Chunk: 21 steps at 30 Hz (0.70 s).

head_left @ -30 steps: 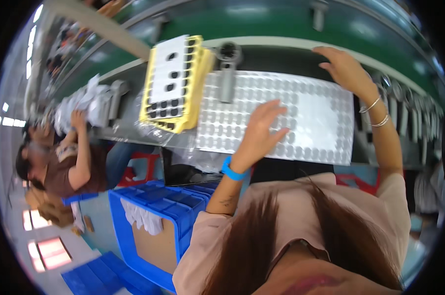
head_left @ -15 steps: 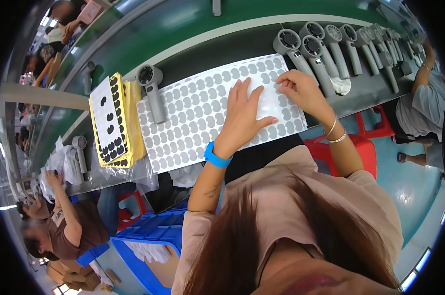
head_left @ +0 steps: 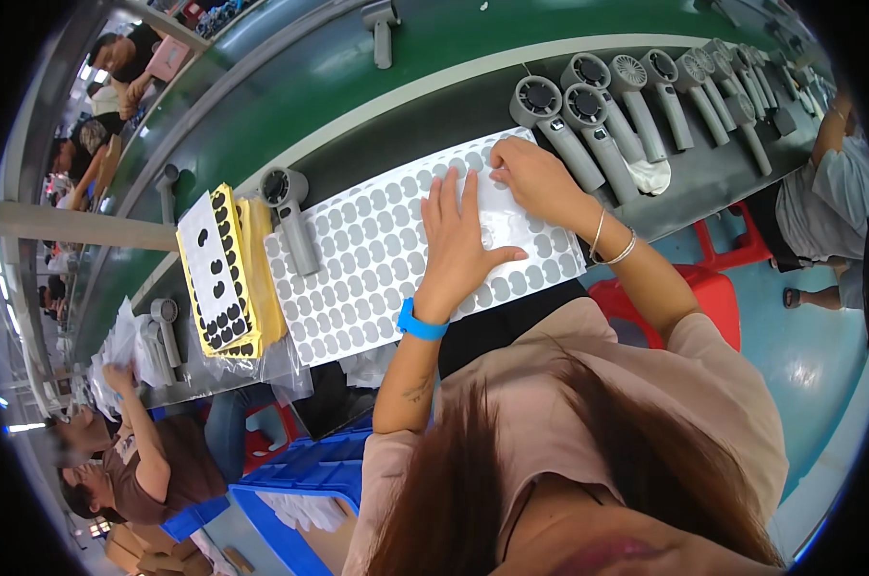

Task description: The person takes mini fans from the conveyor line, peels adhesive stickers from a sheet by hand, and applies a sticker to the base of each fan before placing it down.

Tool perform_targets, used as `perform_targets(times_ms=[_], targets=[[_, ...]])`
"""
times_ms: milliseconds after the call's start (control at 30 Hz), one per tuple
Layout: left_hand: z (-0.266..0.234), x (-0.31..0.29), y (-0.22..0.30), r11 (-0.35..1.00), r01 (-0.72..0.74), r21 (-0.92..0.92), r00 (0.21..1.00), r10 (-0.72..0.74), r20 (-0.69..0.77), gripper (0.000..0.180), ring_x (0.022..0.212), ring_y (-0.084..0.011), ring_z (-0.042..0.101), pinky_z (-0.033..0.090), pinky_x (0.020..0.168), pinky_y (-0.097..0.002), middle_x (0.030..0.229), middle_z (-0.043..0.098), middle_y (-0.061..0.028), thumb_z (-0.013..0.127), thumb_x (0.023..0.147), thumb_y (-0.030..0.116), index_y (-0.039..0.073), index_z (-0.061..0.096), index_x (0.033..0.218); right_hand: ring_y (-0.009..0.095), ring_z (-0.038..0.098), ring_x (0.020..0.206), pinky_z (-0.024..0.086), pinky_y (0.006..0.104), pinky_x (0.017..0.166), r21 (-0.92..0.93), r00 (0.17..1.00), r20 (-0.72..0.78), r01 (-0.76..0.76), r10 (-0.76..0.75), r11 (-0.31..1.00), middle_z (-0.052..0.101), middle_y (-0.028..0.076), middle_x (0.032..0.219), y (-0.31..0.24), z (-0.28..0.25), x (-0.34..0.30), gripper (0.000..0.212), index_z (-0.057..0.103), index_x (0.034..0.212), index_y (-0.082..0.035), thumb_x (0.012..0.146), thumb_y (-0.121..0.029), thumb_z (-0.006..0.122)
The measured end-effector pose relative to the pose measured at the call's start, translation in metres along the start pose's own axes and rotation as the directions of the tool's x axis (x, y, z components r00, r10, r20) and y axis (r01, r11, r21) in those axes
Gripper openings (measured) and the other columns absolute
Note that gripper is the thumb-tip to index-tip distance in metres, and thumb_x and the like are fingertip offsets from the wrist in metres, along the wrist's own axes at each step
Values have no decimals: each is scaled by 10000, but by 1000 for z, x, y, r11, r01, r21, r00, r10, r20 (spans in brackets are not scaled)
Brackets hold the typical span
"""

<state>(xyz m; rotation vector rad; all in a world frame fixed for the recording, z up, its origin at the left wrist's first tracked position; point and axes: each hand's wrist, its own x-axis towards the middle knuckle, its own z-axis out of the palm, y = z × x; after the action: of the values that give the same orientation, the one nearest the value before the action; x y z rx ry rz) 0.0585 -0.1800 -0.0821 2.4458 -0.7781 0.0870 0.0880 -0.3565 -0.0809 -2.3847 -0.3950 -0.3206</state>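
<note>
A white sheet (head_left: 343, 278) with rows of grey, bean-shaped stickers lies slanted on the dark bench in front of me. My left hand (head_left: 451, 245) rests flat on it, fingers spread and thumb out to the right. Close beside it, my right hand (head_left: 540, 182) has its fingers curled and thumb and fingertips pinched together at the sheet's upper right part. Whatever sits between those fingertips is too small to make out. A patch without grey stickers shows between the hands. One grey handheld fan (head_left: 298, 226) lies over the sheet's upper left edge.
Left of the sheet is a stack of yellow sheets (head_left: 247, 278) with black stickers. Several grey handheld fans (head_left: 598, 144) line the bench at right. Below the bench stand a blue bin (head_left: 290, 480) and red stools (head_left: 684, 298). Other people sit along the line.
My right hand has moved left and toward the sheet's upper edge, its fingers more closed. My left hand stays flat on the sheet. The whole view has shifted slightly.
</note>
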Motion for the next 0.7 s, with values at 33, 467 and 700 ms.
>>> perform_targets(times_ms=[33,467,700], targets=[[1,0,0,1000,-7,1,1000,7,2,1123,1330,-469,180,128,1084,-530,1427,231,-289,791,562,540,-39,286,1381,324,541,825,434,387,714,6,1000,-15,9,-9,1000,556,132,855,1,0,0,117,524,864,-11,806,-58,614],[4,0,-4,998,10,-59,1000,-10,-9,1131,1343,-463,145,121,1080,-573,1436,206,-274,834,530,471,-53,292,1373,322,538,819,430,383,705,-24,1000,1,-10,10,1000,518,132,881,-4,-3,-2,117,526,894,-20,810,-45,603],[5,-2,-6,998,19,-52,1000,-20,-19,1129,1330,-473,167,123,1092,-529,1423,231,-283,815,532,535,-50,317,1360,322,539,852,439,401,719,26,997,-80,7,-5,1000,524,122,902,-10,5,-3,96,535,871,-25,798,-18,596]])
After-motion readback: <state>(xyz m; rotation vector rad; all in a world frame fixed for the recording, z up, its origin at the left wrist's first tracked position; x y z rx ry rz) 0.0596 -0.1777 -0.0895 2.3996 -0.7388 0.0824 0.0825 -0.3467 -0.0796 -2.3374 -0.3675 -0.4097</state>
